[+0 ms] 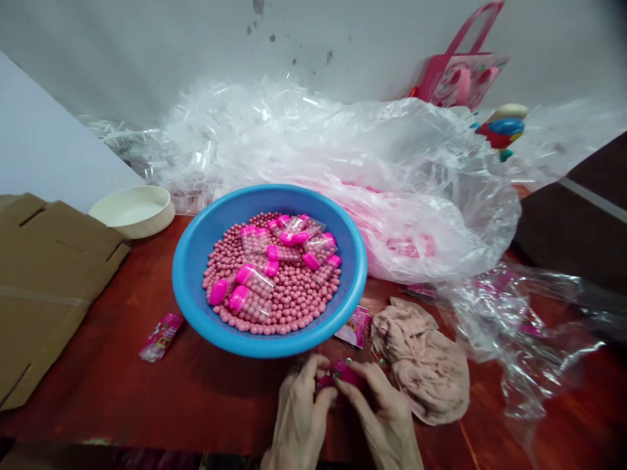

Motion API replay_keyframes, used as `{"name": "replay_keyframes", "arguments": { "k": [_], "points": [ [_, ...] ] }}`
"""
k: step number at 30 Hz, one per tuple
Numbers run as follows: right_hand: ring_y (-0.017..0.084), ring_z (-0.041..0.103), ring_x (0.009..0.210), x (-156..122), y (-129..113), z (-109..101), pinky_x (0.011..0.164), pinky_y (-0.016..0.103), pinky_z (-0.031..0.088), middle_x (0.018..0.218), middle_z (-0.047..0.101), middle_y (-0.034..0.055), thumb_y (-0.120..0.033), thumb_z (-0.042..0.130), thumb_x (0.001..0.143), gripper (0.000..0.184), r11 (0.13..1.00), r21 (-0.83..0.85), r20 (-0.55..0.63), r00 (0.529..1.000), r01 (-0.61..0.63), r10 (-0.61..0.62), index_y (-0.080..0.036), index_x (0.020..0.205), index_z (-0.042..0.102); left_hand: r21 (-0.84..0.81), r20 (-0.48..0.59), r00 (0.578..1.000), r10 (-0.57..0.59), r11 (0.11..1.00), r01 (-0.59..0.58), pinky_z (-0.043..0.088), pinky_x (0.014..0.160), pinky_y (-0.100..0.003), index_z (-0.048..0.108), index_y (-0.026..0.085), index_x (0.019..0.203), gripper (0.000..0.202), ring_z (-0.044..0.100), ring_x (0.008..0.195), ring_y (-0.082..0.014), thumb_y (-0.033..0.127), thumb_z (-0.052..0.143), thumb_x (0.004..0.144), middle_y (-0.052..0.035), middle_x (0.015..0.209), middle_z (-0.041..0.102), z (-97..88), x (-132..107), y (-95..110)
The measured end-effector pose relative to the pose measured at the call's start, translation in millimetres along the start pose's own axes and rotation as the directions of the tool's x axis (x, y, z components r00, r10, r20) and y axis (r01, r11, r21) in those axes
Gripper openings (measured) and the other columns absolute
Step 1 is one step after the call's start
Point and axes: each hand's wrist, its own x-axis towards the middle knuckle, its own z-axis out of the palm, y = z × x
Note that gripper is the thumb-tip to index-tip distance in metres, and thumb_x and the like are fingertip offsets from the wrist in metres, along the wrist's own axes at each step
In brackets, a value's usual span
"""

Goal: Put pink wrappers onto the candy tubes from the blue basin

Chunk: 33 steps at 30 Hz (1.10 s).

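Just in front of the blue basin [196,320], my left hand [301,414] and my right hand [382,408] hold a small pink printed packet [347,373] between them. Both hands have thumbs and fingers closed on it and cover much of it. Many round pink beads [294,300] fill the basin's bottom. On the beads lie several small clear containers [255,281] with bright pink ends, some with beads inside. Another pink packet [360,326] rests against the basin's right side, partly hidden. Farther left lies one more pink packet [161,336].
A crumpled beige cloth [426,365] is right of my hands. Clear plastic bags [431,215] heap up behind the basin, with loose plastic wrap [519,326] at right. A white tray [134,212] and a cardboard box [44,294] stand left; a pink bag [460,72] is at the back.
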Motion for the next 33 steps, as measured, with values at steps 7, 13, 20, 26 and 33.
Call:
{"name": "replay_keyframes", "arguments": {
  "k": [7, 13, 20, 26, 33],
  "points": [
    [0.013, 0.062, 0.057, 6, -7, -10, 0.051, 0.02, 0.049, 0.064, 0.064, -0.0013, -0.031, 0.059, 0.086, 0.016, 0.975, 0.188, 0.082, 0.991, -0.116, 0.103, -0.02, 0.074, 0.063, -0.373, 0.175, 0.981, -0.086, 0.916, 0.147, 0.043, 0.054, -0.026, 0.065, 0.016, 0.057, 0.013, 0.054, 0.053, -0.0153, 0.015, 0.059, 0.068, 0.0008, 0.052, 0.058, -13.3, -1, 10],
    [0.012, 0.058, 0.05, 25, -27, -35, 0.046, 0.019, 0.044, 0.056, 0.061, -0.0017, -0.025, 0.061, 0.083, 0.015, 0.956, 0.293, 0.195, 0.979, -0.004, -0.055, -0.022, 0.071, 0.069, -0.532, 0.105, 0.994, 0.01, 0.845, 0.048, 0.037, 0.057, -0.026, 0.065, 0.017, 0.049, 0.013, 0.048, 0.055, -0.0135, 0.012, 0.071, 0.06, 0.002, 0.052, 0.057, -17.3, -5, 17],
    [0.017, 0.067, 0.072, 37, -58, -68, 0.065, 0.023, 0.054, 0.079, 0.07, 0.0015, -0.045, 0.057, 0.085, 0.028, 0.894, 0.439, 0.184, 0.983, -0.092, 0.011, -0.034, 0.109, 0.066, -0.803, 0.075, 0.997, -0.012, 0.592, 0.067, 0.037, 0.051, -0.024, 0.065, 0.017, 0.048, 0.023, 0.049, 0.051, -0.011, 0.024, 0.087, 0.047, 0.0031, 0.051, 0.059, -20.6, -16, 43],
    [0.018, 0.067, 0.073, 35, -71, -52, 0.068, 0.023, 0.053, 0.079, 0.071, -0.0015, -0.038, 0.078, 0.065, 0.027, 0.804, 0.48, 0.282, 0.93, -0.35, 0.237, -0.033, 0.091, 0.071, -0.937, -0.02, 0.984, -0.175, 0.346, 0.042, 0.042, 0.052, -0.016, 0.069, 0.018, 0.054, 0.023, 0.054, 0.051, -0.0075, 0.022, 0.089, 0.043, 0.0033, 0.052, 0.064, -29.0, -20, 74],
    [0.012, 0.051, 0.06, 54, -81, -33, 0.057, 0.021, 0.043, 0.062, 0.055, -0.004, -0.032, 0.079, 0.064, 0.028, 0.699, 0.618, 0.231, 0.933, -0.36, 0.277, -0.021, 0.056, 0.054, -0.824, -0.168, 0.98, -0.103, 0.56, -0.082, 0.048, 0.063, -0.02, 0.078, 0.022, 0.079, 0.024, 0.064, 0.066, -0.0145, 0.036, 0.081, 0.059, -0.0032, 0.071, 0.071, -44.4, -20, 73]
  ]
}}
